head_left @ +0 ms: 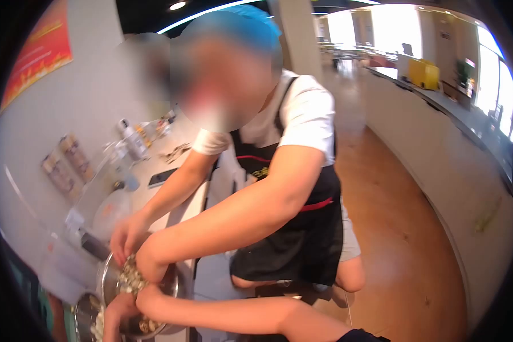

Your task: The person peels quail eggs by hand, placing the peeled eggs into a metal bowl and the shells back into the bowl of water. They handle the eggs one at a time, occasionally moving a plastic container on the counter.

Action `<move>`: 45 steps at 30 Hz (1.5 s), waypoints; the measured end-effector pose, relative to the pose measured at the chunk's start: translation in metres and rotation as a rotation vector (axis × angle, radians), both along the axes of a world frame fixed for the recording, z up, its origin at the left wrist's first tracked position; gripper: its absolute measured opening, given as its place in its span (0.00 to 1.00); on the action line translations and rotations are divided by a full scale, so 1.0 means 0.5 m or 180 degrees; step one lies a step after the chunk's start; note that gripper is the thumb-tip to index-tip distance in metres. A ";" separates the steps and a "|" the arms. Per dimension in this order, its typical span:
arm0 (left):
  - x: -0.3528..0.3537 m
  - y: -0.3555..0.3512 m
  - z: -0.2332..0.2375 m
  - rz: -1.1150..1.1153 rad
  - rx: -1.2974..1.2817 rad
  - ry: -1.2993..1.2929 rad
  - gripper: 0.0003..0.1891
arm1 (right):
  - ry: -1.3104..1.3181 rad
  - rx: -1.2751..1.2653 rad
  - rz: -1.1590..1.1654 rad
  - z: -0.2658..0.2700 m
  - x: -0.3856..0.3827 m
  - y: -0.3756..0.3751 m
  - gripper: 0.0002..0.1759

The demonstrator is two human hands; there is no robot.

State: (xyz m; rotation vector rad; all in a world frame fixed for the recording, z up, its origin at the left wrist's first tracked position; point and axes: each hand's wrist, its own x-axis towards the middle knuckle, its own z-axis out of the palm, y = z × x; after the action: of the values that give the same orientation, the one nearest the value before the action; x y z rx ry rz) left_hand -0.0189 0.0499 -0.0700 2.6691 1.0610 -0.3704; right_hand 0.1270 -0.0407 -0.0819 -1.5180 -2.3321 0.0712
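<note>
A round metal bowl (175,283) holds many small pale and brownish pieces (132,278), too blurred to name. My left hand (119,309) is over the near left side of the bowl, its fingers curled in; what they hold is hidden. Coming from the lower right, my right hand (148,300) bends down into the bowl among the pieces, and its fingers are out of sight. Across from me, a co-worker's one hand (130,235) hangs over the far rim, while their other hand (153,263) dips into the same bowl, close to my right hand.
A second metal bowl (81,312) with white pieces stands at the lower left. Bottles (132,139) and a dark phone-like slab (163,178) lie along the counter by the wall. The co-worker in a black apron (288,245) occupies the middle. A long counter (422,122) runs at the right.
</note>
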 end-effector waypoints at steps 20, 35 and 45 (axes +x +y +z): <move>0.037 -0.093 0.053 0.0821 0.0478 -0.0668 0.12 | 0.0440 -0.0689 0.0061 0.054 0.046 -0.023 0.13; -0.119 -0.146 0.175 0.1502 0.0192 -0.2477 0.17 | 0.0615 0.0051 0.0161 0.070 0.044 -0.019 0.11; -0.299 -0.121 0.124 0.2441 0.0579 -0.1309 0.15 | 0.0629 -0.0047 0.0121 0.082 0.040 -0.021 0.10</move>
State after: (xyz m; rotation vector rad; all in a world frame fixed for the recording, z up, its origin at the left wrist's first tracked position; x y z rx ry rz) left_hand -0.1686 -0.0105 -0.0081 2.0891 1.8805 0.4159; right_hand 0.1471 -0.0512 -0.0411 -1.4048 -2.2081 0.2374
